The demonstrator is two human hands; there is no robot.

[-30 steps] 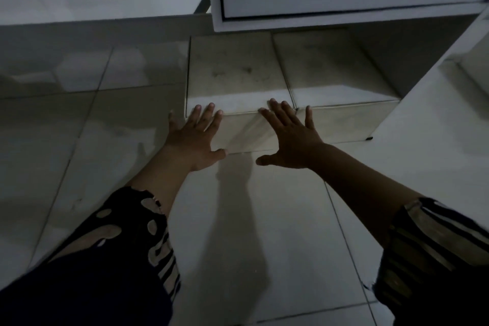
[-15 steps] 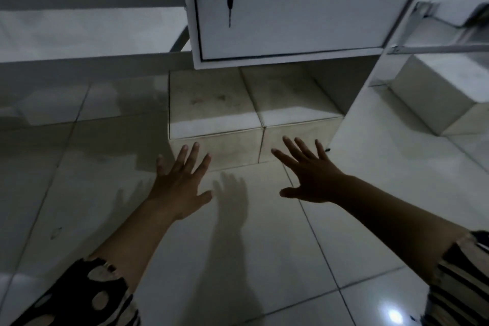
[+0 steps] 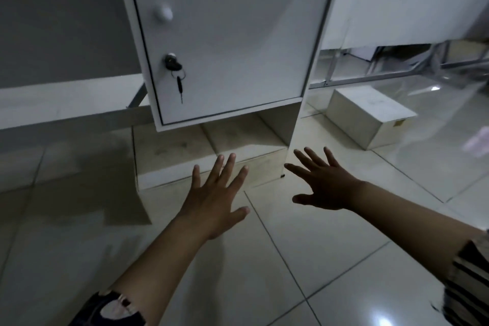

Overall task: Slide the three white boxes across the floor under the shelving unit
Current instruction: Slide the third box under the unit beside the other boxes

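Hands both spread flat, holding nothing: left hand (image 3: 217,193) & right hand (image 3: 324,184) hover off two boxes (image 3: 185,151) tucked side by side under cabinet (image 3: 225,34); third box (image 3: 367,116) sits well apart at right, prob next

Two white boxes (image 3: 172,151) (image 3: 246,140) lie side by side, touching, on the floor under the shelving unit (image 3: 227,34); a third box (image 3: 367,114) sits apart, right.
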